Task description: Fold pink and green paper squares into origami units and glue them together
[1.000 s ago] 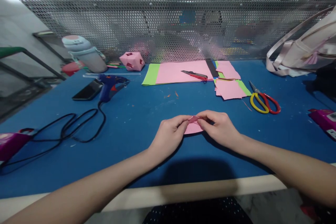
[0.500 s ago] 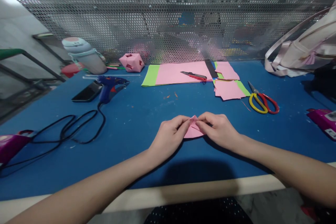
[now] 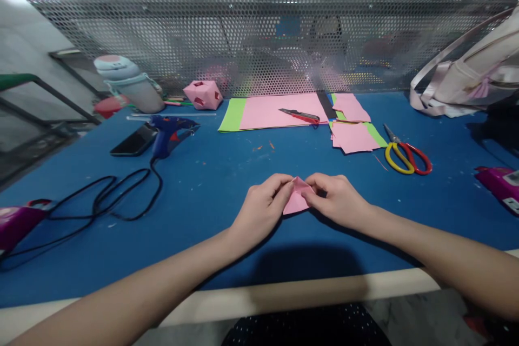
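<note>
A small folded piece of pink paper [image 3: 297,198] with a pointed top lies low over the blue table, between my two hands. My left hand [image 3: 265,205] pinches its left edge between thumb and fingers. On the other side, my right hand [image 3: 335,197] grips the right edge, thumb on the front face. Farther back are pink and green sheets [image 3: 279,111] with a red cutter knife [image 3: 300,116] on top. Smaller pink squares [image 3: 353,137] are stacked to their right, beside scissors [image 3: 406,158] with yellow and red handles.
A blue glue gun [image 3: 164,135] with a looping black cord, a phone [image 3: 133,139], a pink paper ball [image 3: 203,94] and a bottle [image 3: 132,86] stand left. A pale bag [image 3: 466,84] sits back right. Perforated metal [image 3: 259,27] rises behind the table.
The paper's front face now looks smoother, with the flap lines seen before no longer showing. My right thumb has shifted slightly left and down. Both hands still hold the paper.
</note>
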Demonstrator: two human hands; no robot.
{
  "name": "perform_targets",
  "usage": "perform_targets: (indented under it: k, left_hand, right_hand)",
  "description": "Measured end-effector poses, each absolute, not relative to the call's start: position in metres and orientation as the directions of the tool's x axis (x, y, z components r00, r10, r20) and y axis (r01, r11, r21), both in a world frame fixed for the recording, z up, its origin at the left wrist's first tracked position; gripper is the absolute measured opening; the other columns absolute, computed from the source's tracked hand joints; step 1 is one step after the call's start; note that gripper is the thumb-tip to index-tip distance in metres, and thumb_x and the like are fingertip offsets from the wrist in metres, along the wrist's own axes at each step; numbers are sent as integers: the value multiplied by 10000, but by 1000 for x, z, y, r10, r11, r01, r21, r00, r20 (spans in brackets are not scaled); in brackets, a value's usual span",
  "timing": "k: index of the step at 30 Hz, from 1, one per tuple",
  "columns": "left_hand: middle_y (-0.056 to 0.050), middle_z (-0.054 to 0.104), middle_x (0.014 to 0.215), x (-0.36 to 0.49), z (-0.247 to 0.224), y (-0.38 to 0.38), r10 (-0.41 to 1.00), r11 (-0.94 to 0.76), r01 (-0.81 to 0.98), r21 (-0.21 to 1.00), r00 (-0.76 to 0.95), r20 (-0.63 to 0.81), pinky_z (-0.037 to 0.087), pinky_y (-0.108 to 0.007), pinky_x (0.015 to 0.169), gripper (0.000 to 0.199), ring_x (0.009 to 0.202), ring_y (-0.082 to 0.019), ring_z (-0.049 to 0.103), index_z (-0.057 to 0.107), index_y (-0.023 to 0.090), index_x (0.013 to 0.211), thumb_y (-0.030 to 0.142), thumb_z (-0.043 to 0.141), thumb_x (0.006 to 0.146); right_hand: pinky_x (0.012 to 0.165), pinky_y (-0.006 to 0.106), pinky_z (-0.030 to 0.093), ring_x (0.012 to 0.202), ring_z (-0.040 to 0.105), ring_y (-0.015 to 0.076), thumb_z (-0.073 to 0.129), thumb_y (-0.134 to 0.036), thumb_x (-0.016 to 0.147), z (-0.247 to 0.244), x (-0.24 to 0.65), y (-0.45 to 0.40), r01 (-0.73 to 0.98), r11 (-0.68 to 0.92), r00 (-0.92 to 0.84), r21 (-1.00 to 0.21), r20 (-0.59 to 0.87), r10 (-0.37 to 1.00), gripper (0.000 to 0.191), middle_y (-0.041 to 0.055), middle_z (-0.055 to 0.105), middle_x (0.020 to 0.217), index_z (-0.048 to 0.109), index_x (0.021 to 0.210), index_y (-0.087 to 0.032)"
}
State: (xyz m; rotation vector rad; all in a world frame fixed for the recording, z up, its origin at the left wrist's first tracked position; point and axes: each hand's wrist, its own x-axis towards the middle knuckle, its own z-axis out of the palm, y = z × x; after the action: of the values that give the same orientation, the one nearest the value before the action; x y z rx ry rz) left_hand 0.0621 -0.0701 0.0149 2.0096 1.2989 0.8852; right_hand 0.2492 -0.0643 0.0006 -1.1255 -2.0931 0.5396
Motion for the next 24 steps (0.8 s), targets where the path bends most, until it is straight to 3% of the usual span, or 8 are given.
perform_targets:
  k: [6,9,13,18,24]
  left_hand:
    - [2,649,773,62,11,-69,931,-331,537,776,321,175,396,-220,577,201,625,-115,531,631,194,957,297,476,879]
    - [8,641,733,61,10,-68,942,-305,530,791,288,171,388,-217,544,210,585,-109,519,634,196,949,288,459,879]
    - [-3,680,827,64,11,-68,942,-308,514,800,285,179,444,-229,637,161,699,-129,587,632,194,938,265,536,829]
    - [-6,683,783,64,12,-67,917,-355,524,774,356,180,437,-235,661,143,696,-128,589,673,193,837,213,531,827]
    - [-3,657,703,63,14,-66,961,-243,507,827,244,133,411,-228,576,201,636,-133,556,678,179,829,331,546,829]
  right_hand:
    - [567,206,388,583,539,84,538,-271,872,0,249,-64,538,510,-379,-671,348,857,134,-26,620,674,599,937,-172]
    - [554,211,385,571,534,88,544,-295,865,0,249,-65,553,508,-370,-660,352,860,138,-19,617,665,595,879,-167]
    - [535,207,356,543,505,77,509,-208,873,-2,250,-65,575,571,-399,-586,408,821,148,-23,582,624,596,765,-158]
    - [556,210,365,576,535,83,491,-222,897,-3,250,-66,562,615,-463,-553,406,788,152,-11,618,671,616,833,-162]
    - [591,215,418,613,570,92,524,-269,879,1,249,-65,513,541,-382,-667,387,839,156,-3,650,718,635,911,-164]
